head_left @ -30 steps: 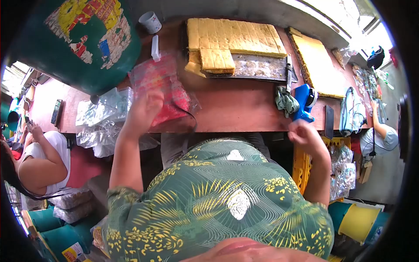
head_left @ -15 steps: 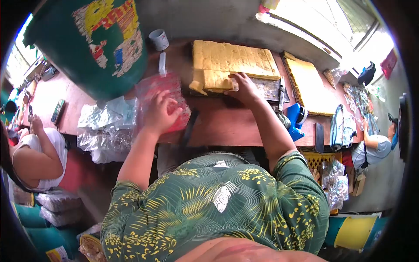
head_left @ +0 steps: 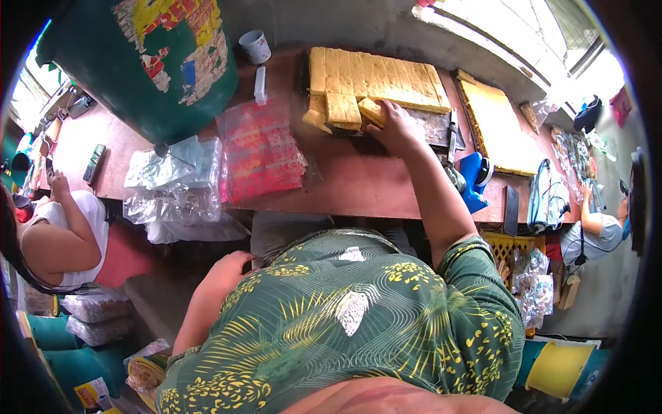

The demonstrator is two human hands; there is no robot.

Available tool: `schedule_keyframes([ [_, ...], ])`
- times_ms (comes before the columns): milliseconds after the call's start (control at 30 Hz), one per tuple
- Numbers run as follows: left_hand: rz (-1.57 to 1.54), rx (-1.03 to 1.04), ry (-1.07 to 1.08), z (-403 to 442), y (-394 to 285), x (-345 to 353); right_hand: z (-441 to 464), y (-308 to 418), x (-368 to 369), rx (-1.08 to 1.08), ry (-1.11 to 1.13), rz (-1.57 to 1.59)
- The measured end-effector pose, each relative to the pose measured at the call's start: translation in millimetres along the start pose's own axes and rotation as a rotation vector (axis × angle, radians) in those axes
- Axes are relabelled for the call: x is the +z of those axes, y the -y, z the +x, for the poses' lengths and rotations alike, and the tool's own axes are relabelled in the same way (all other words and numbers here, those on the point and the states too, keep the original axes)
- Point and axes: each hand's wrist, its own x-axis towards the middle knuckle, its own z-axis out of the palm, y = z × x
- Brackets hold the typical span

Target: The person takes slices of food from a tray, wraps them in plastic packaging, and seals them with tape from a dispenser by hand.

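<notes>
A yellow sponge cake, scored into strips, lies on a tray at the back of the table. My right hand is closed on a small cake piece, tilted away from the block beside it. My left hand rests low by my lap at the table's front edge; its fingers are partly hidden. Red printed plastic wrappers lie left of the cake, with clear plastic bags beside them. A long-handled tool leans at the tray's right end.
A large green bucket stands back left, near a white cup. Right of the tray are a second cake slab, a blue tape dispenser and a dark phone. Other people sit at far left and far right.
My left hand has left the red wrappers and dropped to my lap. My right hand has reached from the front edge to the cake, and a piece is now separated in its fingers.
</notes>
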Motion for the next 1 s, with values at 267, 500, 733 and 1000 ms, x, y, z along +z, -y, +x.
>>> schedule_keyframes([
  [267, -0.372, 0.463, -0.766, 84, -73, -87, 12, -59, 48, 0.131, -0.179, 0.648],
  [500, -0.016, 0.161, -0.769, 226, -55, -102, -93, -100, 33, 0.004, 0.082, 1.948],
  [733, -0.124, 0.188, -0.767, 226, -49, -105, -153, -137, 73, 0.163, 0.085, 2.219],
  [1000, -0.065, 0.742, -0.953, 229, -194, -63, -143, -136, 72, 0.104, 0.13, 2.201],
])
